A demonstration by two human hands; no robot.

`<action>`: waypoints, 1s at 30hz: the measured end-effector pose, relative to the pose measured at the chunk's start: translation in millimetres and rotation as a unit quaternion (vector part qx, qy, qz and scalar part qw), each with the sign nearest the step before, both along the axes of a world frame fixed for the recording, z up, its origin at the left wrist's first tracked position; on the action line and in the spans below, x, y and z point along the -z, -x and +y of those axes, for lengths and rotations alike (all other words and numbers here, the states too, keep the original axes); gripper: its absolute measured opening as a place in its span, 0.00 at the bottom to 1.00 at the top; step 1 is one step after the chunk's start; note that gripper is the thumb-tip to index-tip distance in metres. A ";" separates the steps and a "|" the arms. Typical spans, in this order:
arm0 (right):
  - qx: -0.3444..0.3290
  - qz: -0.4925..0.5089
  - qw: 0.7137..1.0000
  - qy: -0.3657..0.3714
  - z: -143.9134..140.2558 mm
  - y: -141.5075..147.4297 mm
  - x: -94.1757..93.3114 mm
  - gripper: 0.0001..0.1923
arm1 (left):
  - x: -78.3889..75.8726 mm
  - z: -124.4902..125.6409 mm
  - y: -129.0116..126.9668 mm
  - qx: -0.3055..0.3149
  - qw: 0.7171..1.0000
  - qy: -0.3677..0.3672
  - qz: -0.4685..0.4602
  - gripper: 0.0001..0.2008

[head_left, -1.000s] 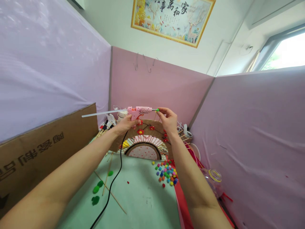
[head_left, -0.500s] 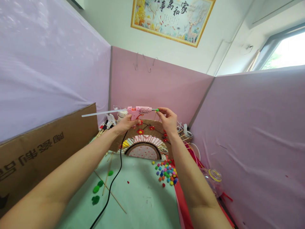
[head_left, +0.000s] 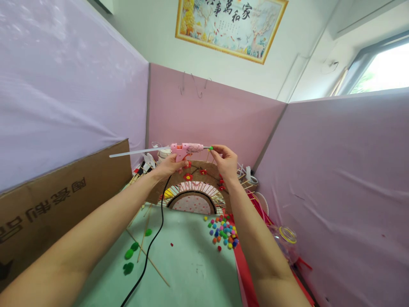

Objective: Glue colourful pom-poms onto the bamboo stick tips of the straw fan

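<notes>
My left hand [head_left: 171, 166] is closed around the handle of a pink hot glue gun [head_left: 188, 149], which lies level in the air with its nozzle to the right. A long translucent glue stick [head_left: 137, 152] juts from its back. Between thumb and fingertips, my right hand [head_left: 227, 161] pinches a small green pom-pom [head_left: 211, 148] right at the nozzle tip. Below and behind the hands stands an arched brown piece [head_left: 204, 171] with red flowers, thin sticks fanning inward and a dotted half-round centre. My arms and hands cover parts of it.
Several colourful pom-poms [head_left: 225, 230] lie on the pale green table [head_left: 191, 264], right of the middle. Green pom-poms [head_left: 129, 254] and thin wooden sticks [head_left: 156, 268] are at left. The black cord [head_left: 151, 243] crosses the table. Cardboard [head_left: 64, 204] stands left; a clear jar [head_left: 287, 241] stands right.
</notes>
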State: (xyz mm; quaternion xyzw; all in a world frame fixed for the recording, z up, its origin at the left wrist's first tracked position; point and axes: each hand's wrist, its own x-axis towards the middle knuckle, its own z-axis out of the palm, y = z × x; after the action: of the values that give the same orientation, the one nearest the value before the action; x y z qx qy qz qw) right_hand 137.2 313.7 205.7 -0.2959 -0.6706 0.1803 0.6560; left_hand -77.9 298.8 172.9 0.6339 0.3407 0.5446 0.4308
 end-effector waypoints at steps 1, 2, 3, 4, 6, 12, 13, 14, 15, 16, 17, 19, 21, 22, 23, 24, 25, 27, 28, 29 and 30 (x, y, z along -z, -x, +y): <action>-0.001 0.002 1.000 -0.001 -0.3 -0.3 0.0 0.13 | -0.4 -0.4 -0.2 -0.002 1.000 0.001 0.003 0.21; -0.003 0.004 1.000 -0.003 -0.7 -0.6 0.1 0.13 | -1.0 -0.9 -0.5 -0.004 1.000 0.003 0.005 0.21; -0.004 0.006 1.000 -0.004 -1.1 -0.9 0.2 0.13 | -1.6 -1.6 -0.9 -0.005 1.000 0.005 0.006 0.21; -0.005 0.008 1.000 -0.003 -1.6 -1.3 0.4 0.13 | -2.2 -2.1 -1.3 -0.006 1.000 0.007 0.007 0.21; -0.004 0.011 1.000 0.004 -3.4 -2.6 0.7 0.14 | -2.9 -2.7 -1.9 -0.007 1.000 0.009 0.002 0.22; -0.019 0.041 0.999 0.011 -17.4 -22.4 -8.0 0.15 | 0.0 1.2 -2.2 -0.019 1.000 0.015 -0.009 0.22; -0.017 0.039 0.999 0.011 -19.5 -29.6 -11.6 0.14 | 0.6 1.7 -2.2 -0.018 1.000 0.013 -0.009 0.22; -0.009 0.031 0.999 0.009 -20.8 -38.0 -15.6 0.14 | 0.9 1.9 -2.3 -0.016 1.000 0.010 -0.009 0.21; 0.002 0.016 1.000 0.007 -21.0 -47.2 -19.7 0.13 | 1.1 1.8 -2.4 -0.013 1.000 0.006 -0.008 0.21; 0.016 -0.005 1.000 0.005 -20.2 -56.9 -23.5 0.13 | 1.0 1.5 -2.6 -0.010 1.000 0.002 -0.005 0.21; 0.033 -0.030 0.999 0.003 -18.3 -66.6 -26.7 0.12 | 0.9 1.1 -2.7 -0.008 1.000 -0.001 -0.003 0.21; 0.065 -0.090 0.994 0.002 -12.6 -83.9 -30.5 0.11 | 0.4 0.1 -3.1 -0.008 1.000 -0.003 -0.003 0.21; 0.090 -0.151 0.984 0.004 -5.8 -96.0 -30.6 0.09 | -0.2 -0.6 -3.5 -0.005 1.000 -0.003 -0.006 0.21; 0.099 -0.176 0.979 0.006 -2.5 -99.8 -29.5 0.08 | -0.3 -0.7 -3.7 -0.004 1.000 -0.003 -0.009 0.22; 0.104 -0.197 0.975 0.006 0.6 -102.1 -27.9 0.08 | -0.5 -0.8 -3.9 -0.004 1.000 -0.003 -0.011 0.22; 0.105 -0.213 0.971 0.006 3.6 -103.3 -26.0 0.07 | -0.5 -0.7 -4.2 -0.005 1.000 -0.002 -0.012 0.22; 0.103 -0.226 0.969 0.006 6.3 -103.8 -24.1 0.07 | -0.5 -0.6 -4.4 -0.007 1.000 -0.002 -0.012 0.22; 0.097 -0.243 0.965 0.007 11.3 -103.6 -20.8 0.07 | -0.5 -0.4 -4.7 -0.012 1.000 -0.005 -0.011 0.22; 0.096 -0.248 0.964 0.007 13.4 -103.5 -19.6 0.07 | -0.5 -0.5 -4.9 -0.012 1.000 -0.008 -0.010 0.22; 0.097 -0.253 0.963 0.007 15.3 -103.5 -18.8 0.07 | -0.6 -0.7 -5.0 -0.012 1.000 -0.012 -0.008 0.22; 0.102 -0.258 0.961 0.007 17.0 -103.8 -18.1 0.07 | -1.0 -1.2 -5.1 -0.013 1.000 -0.016 -0.006 0.23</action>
State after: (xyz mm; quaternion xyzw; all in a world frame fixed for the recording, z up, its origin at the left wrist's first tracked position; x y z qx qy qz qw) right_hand 241.0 330.8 223.8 -0.4037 -0.7819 0.0351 0.4738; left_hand -72.7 297.6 173.8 0.6330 0.3372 0.5592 0.4158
